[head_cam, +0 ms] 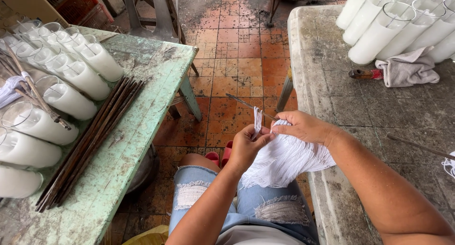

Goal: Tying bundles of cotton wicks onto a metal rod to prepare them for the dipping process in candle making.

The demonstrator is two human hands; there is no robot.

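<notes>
I sit in torn blue denim shorts (265, 209), and over my lap hangs a thick bundle of white cotton wick strings (284, 159), its loose ends fanned toward my knees. My right hand (303, 126) grips the top of that bundle, fingers curled over it and pressed together. My left hand (246, 143) is just beside it, thumb and forefinger pinching a few white strands (257, 119) that stand up from the bundle. A thin dark metal rod (244, 103) runs across behind those strands; I cannot tell which fingers hold it. Both hands hover over the gap between two desks, above the orange tiled floor (232, 50).

On my left, the worn green wooden desk (142, 131) carries a bunch of long dark rods (90, 140) laid along its near right edge. Past them lie rows of tall clear glass jars filled with white wax (71, 100), reaching to the desk's far left corner.

On my right, the grey stone desk (332, 79) carries a crumpled grey cloth (410, 67) with a wooden-handled tool (365, 74) touching it, and at the far right corner more wax-filled glass jars (379, 36).
</notes>
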